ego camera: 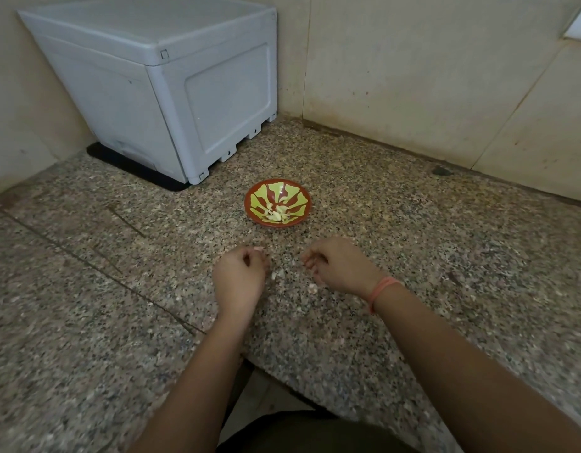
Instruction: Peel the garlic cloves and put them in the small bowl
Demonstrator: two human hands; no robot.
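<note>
Pinching perhaps a clove (258,249), left hand (240,277).

The small bowl (278,203), red with a green pattern, stands on the speckled granite tabletop (446,250) and contains peeled garlic cloves (276,213). Both hands are positioned near the bowl, on the person's side of it, and apart from each other. The left hand (240,276) has curled fingers, with a pale clove (258,249) pinched at the fingertips. The right hand (334,266) is also curled; its contents cannot be determined. A pink band (382,288) encircles the right wrist. Skin scraps (279,274) lie between the hands. A grey plastic box (158,89) occupies the rear left corner.
</note>
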